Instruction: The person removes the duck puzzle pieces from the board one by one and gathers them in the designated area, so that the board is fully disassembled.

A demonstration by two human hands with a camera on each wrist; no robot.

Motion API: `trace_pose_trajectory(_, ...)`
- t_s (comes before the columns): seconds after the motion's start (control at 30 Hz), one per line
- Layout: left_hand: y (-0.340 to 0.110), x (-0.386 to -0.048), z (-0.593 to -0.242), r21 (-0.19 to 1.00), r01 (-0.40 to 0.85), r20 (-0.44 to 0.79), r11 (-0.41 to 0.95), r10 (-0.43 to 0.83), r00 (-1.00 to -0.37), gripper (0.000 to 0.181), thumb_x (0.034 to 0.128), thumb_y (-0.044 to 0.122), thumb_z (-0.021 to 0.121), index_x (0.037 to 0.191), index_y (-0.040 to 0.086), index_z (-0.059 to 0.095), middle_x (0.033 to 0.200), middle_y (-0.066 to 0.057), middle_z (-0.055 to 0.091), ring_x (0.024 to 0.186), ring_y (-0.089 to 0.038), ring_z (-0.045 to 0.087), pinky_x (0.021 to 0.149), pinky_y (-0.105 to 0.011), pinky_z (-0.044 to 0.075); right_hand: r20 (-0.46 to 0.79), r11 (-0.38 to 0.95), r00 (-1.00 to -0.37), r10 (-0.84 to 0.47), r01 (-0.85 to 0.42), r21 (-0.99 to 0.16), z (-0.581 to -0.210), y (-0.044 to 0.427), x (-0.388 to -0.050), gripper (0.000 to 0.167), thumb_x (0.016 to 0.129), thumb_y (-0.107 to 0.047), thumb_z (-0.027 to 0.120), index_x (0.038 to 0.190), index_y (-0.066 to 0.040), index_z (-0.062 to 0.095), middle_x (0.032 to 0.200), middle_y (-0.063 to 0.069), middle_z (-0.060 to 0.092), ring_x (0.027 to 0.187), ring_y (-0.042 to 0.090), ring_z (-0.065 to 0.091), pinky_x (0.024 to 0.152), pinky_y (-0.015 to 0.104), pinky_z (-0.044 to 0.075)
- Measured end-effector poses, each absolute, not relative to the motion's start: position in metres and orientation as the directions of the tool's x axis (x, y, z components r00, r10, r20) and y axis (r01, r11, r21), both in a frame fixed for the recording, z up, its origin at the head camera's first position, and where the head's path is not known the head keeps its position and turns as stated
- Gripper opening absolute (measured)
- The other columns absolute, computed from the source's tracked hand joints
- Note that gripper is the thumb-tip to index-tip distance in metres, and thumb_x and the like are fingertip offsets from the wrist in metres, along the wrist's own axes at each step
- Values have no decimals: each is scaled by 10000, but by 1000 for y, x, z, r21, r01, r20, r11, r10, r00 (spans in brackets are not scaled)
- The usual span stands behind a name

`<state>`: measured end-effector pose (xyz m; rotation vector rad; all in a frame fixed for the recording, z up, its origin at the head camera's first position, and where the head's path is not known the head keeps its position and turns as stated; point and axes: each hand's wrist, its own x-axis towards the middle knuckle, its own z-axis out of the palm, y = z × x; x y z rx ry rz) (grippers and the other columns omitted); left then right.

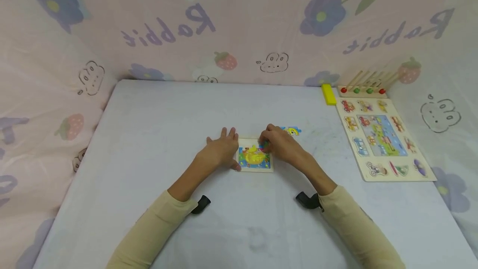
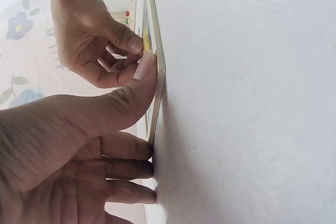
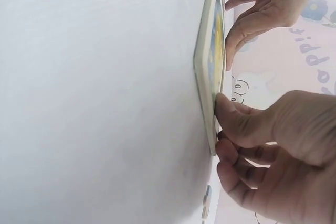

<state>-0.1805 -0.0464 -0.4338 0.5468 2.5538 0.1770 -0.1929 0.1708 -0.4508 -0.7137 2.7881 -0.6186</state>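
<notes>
A small wooden jigsaw board (image 1: 255, 169) with a yellow picture on blue lies flat on the table. My left hand (image 1: 220, 150) rests at its left edge, fingers spread and fairly straight; its thumb (image 2: 134, 90) touches the board's near corner. At the upper right of the board, my right hand (image 1: 284, 143) pinches a small colourful puzzle piece (image 1: 264, 144) between thumb and curled fingers, mostly hidden by them. In the right wrist view, the right thumb (image 3: 236, 119) touches the board's surface. Another puzzle piece (image 1: 294, 130), blue and yellow, lies just beyond the right hand.
At the right stands a large wooden picture puzzle board (image 1: 356, 159). Behind it is a wooden rack (image 1: 362, 94) with thin rods and red and green beads, beside a yellow block (image 1: 328, 94). A patterned cloth (image 1: 246, 24) hangs behind the white table (image 1: 168, 111).
</notes>
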Motion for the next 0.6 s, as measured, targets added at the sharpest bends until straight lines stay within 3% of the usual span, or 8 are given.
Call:
trace_pose_trajectory(0.27,-46,-181,-433,233,337,-469,912,408,-783,1096,840,442,868,1632,-20,268,1756,-194,143,1636,-426,135,1152,-775,336,-112,811,-867,-485,-399,-428,-451,172,-194,335,849,-31,847,1153,-101,725,999,75,625,879,226,526,805,323,465)
trace_pose_trajectory(0.6,-45,-180,-433,242,331,-461,912,408,-788,1088,829,422,883,1626,-19,288,1754,-198,155,1635,-426,142,1145,-777,341,-131,838,-884,-449,-366,-405,-450,171,-194,320,860,-71,851,1149,-56,713,1033,97,644,916,241,564,859,383,530)
